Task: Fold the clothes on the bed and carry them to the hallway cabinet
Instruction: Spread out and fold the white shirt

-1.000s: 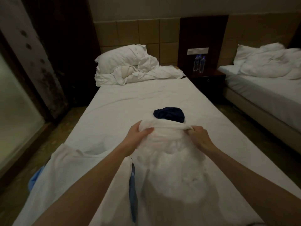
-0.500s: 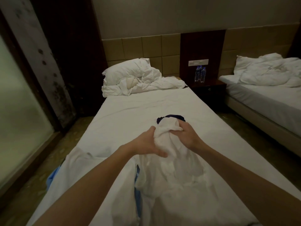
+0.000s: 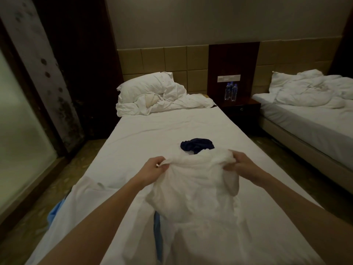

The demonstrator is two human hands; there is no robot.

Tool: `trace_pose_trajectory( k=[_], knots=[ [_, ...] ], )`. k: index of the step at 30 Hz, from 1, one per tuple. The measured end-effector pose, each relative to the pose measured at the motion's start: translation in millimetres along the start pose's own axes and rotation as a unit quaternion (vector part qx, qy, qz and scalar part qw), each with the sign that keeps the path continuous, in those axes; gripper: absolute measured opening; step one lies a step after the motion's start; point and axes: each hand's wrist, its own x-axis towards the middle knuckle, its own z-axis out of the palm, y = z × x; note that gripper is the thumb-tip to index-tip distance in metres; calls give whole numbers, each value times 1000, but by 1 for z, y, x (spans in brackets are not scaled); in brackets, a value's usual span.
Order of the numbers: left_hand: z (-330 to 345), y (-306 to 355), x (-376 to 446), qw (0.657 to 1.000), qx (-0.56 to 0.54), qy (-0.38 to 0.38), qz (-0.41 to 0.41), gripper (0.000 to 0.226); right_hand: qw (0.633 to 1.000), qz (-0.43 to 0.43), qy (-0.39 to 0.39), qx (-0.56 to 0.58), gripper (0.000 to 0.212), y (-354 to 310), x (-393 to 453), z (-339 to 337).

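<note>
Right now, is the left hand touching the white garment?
Touching. The head view shows the left hand pinching the white garment's upper edge, while the right hand grips the other end.

White garment (image 3: 193, 188) between both hands

Dark garment (image 3: 196, 145) partly behind white cloth (image 3: 196, 188)

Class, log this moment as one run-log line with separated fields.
stage: folding | left hand: grips white garment | right hand: grips it too | dark blue garment: unfolded on bed
</note>
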Motion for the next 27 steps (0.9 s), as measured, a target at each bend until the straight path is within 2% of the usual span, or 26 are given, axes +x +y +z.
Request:
trace_pose_trajectory(
  k=[2,4,6,8,11,12,13,15,17,19,22,24,27],
  knots=[
    [3,11,2,999,-10,8,30,26,992,44,-97,-65,51,13,0,3],
    [8,20,5,998,2,6,59,21,983,74,-149,-80,63,20,1,14],
    [15,25,6,996,16,-12,92,15,984,59,-144,-83,71,23,4,29],
    [23,29,6,990,40,-41,131,20,987,15,-122,-104,78,21,8,45],
    [32,34,3,975,69,-76,199,23,983,-45,-141,-107,84,9,15,64],
    [33,36,2,970,82,-79,216,21,981,-55,-150,-110,79,5,18,68],
    [33,38,2,965,98,-79,230,19,977,-65,-159,-128,66,2,21,71],
    [28,38,3,953,159,-85,242,17,966,-97,-154,-184,25,0,25,74],
    [18,33,6,938,251,-97,218,32,967,-138,-120,-179,11,0,26,70],
    [7,20,8,936,297,-98,164,42,979,-145,-79,-121,18,-2,23,61],
    [-9,3,8,946,297,-60,114,23,990,-111,-47,-71,35,-12,21,45],
    [-16,0,7,955,278,-29,100,8,993,-106,-25,-53,23,-20,19,37],
    [-25,3,6,970,234,12,68,3,994,-104,25,-15,28,-36,15,23]
  ],
)
